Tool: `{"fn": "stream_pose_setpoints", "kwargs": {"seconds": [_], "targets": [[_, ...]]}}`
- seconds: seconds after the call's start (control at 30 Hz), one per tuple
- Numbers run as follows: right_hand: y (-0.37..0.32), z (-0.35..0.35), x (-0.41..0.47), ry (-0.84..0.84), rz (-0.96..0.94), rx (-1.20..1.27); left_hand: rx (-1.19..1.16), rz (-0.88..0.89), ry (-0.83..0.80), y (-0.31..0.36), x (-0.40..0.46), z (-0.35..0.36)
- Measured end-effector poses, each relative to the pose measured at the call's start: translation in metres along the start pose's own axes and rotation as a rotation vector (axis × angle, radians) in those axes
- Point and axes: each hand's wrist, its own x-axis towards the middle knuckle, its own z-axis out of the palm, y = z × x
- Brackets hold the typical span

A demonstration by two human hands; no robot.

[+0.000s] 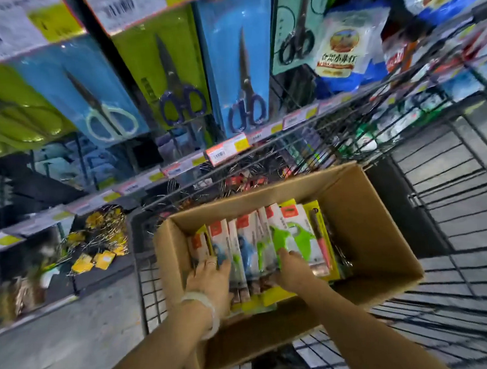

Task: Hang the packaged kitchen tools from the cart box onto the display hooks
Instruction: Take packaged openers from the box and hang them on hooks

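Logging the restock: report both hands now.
Left hand: open, fingers resting on the upright packaged kitchen tools in the brown cardboard box.
Right hand: grips a green-tool package.

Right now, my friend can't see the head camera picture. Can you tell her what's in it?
Two bare hands reach into an open cardboard box in a wire cart: the left hand and the right hand both rest on a row of upright packaged kitchen tools, some green. Behind the cart, packaged scissors hang on a store display.
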Motion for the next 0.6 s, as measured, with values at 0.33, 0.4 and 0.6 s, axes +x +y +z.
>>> {"fn": "stream_pose_setpoints", "kwargs": {"seconds": [0.33, 0.4, 0.6], "targets": [[-0.006, 0.016, 0.043, 0.053, 0.098, 0.132, -0.255, -0.133, 0.000, 0.007, 0.017, 0.020], [-0.008, 0.015, 0.047, 0.051, 0.126, 0.184, -0.301, -0.149, 0.005, 0.008, 0.019, 0.022], [-0.006, 0.009, 0.048, -0.009, 0.220, 0.504, -0.380, -0.146, -0.032, 0.011, 0.019, 0.021]]}}
